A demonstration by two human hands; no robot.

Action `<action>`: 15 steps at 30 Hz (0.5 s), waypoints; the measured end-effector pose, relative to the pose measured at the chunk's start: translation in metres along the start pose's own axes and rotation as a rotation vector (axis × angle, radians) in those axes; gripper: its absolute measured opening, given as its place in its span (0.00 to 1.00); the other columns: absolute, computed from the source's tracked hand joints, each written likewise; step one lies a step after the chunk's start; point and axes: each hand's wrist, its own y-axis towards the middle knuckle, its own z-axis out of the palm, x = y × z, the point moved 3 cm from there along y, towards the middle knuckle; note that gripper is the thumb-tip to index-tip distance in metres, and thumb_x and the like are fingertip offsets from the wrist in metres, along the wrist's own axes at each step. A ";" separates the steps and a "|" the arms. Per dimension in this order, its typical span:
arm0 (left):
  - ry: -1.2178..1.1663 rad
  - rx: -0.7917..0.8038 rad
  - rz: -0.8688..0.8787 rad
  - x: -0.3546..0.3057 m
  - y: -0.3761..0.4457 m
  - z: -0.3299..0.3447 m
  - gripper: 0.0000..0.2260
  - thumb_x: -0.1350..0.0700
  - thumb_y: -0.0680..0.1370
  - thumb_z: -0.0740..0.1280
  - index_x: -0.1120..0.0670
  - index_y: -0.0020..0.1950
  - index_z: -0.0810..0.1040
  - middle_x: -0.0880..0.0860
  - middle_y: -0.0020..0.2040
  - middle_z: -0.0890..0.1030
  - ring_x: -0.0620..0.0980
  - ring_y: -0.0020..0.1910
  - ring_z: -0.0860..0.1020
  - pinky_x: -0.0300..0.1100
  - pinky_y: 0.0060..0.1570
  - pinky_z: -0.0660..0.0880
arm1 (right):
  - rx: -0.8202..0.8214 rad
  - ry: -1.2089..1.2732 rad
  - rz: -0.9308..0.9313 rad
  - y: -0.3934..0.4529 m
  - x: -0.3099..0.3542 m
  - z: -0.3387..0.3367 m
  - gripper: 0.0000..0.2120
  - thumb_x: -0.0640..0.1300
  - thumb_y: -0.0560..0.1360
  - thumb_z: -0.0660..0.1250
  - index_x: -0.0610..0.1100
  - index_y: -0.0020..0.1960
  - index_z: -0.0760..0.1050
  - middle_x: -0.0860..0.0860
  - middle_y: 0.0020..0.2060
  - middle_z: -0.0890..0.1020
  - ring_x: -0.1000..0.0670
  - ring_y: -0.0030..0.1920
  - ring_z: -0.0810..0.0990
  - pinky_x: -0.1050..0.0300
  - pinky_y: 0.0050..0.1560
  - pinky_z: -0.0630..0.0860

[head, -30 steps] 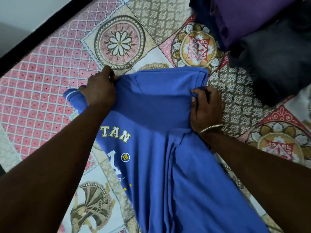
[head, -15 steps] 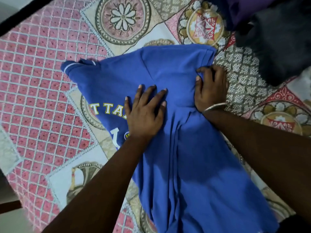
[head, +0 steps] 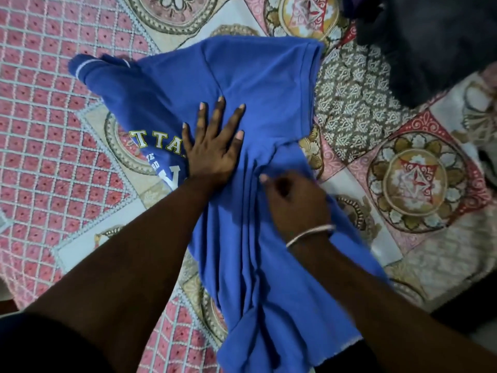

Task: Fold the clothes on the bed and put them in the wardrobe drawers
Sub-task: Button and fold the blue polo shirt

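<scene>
A blue T-shirt [head: 266,84] with yellow lettering lies partly folded on the patterned bedspread [head: 53,135]. One sleeve with a white stripe sticks out at the upper left. My left hand [head: 215,146] presses flat on the shirt's middle, fingers spread, beside the lettering. My right hand [head: 293,197], with a bangle on the wrist, sits just right of it with its fingers curled into a bunched fold of the blue cloth. The shirt's lower part runs down between my arms to the bottom edge of the view.
A pile of dark grey clothing [head: 430,41] lies at the top right of the bed, with a bit of purple cloth [head: 352,6] at its left edge. The floor shows at the lower left corner.
My right hand has left the shirt's right edge and moved down and inward to the bunched cloth. The left hand stays pressed flat on the middle. The view has shifted closer.
</scene>
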 end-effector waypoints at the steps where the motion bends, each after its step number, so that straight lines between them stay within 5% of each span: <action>1: -0.002 0.006 -0.004 0.000 0.000 -0.001 0.23 0.38 0.81 0.46 0.32 0.77 0.50 0.41 0.81 0.49 0.48 0.80 0.44 0.58 0.74 0.39 | 0.105 -0.074 0.114 -0.015 -0.001 0.011 0.21 0.64 0.77 0.62 0.46 0.45 0.76 0.47 0.41 0.82 0.42 0.46 0.81 0.54 0.39 0.69; 3: -0.014 0.026 -0.009 0.001 0.002 -0.002 0.23 0.38 0.82 0.47 0.32 0.77 0.50 0.40 0.81 0.48 0.48 0.80 0.43 0.58 0.74 0.39 | 0.197 -0.145 0.212 -0.025 0.002 0.027 0.22 0.66 0.76 0.60 0.47 0.49 0.74 0.46 0.47 0.82 0.40 0.51 0.80 0.51 0.42 0.73; 6: -0.037 0.064 -0.006 0.001 0.004 -0.002 0.22 0.40 0.83 0.49 0.32 0.77 0.50 0.40 0.81 0.47 0.48 0.80 0.42 0.59 0.73 0.38 | 0.178 -0.051 0.186 -0.023 0.016 0.035 0.13 0.55 0.79 0.63 0.44 0.48 0.71 0.45 0.49 0.79 0.40 0.52 0.79 0.49 0.47 0.73; 11: -0.076 0.097 -0.013 0.000 0.007 -0.005 0.23 0.40 0.83 0.51 0.31 0.77 0.50 0.39 0.80 0.47 0.47 0.80 0.41 0.60 0.73 0.37 | -0.061 0.477 0.198 -0.040 0.013 0.025 0.09 0.45 0.82 0.61 0.42 0.46 0.63 0.54 0.32 0.69 0.51 0.32 0.69 0.53 0.37 0.61; 13: -0.085 0.119 -0.009 -0.002 0.006 -0.008 0.23 0.40 0.83 0.52 0.31 0.77 0.50 0.39 0.80 0.47 0.47 0.80 0.41 0.61 0.73 0.37 | -0.056 0.615 0.295 -0.047 0.000 0.019 0.12 0.47 0.79 0.67 0.41 0.47 0.65 0.53 0.33 0.72 0.57 0.33 0.72 0.53 0.41 0.67; 15: -0.095 0.163 -0.006 -0.005 0.009 -0.013 0.23 0.40 0.83 0.52 0.30 0.77 0.50 0.39 0.80 0.46 0.47 0.80 0.41 0.61 0.73 0.37 | 0.067 0.642 0.344 -0.057 -0.019 0.018 0.14 0.49 0.74 0.73 0.44 0.49 0.71 0.52 0.39 0.80 0.51 0.42 0.80 0.50 0.46 0.75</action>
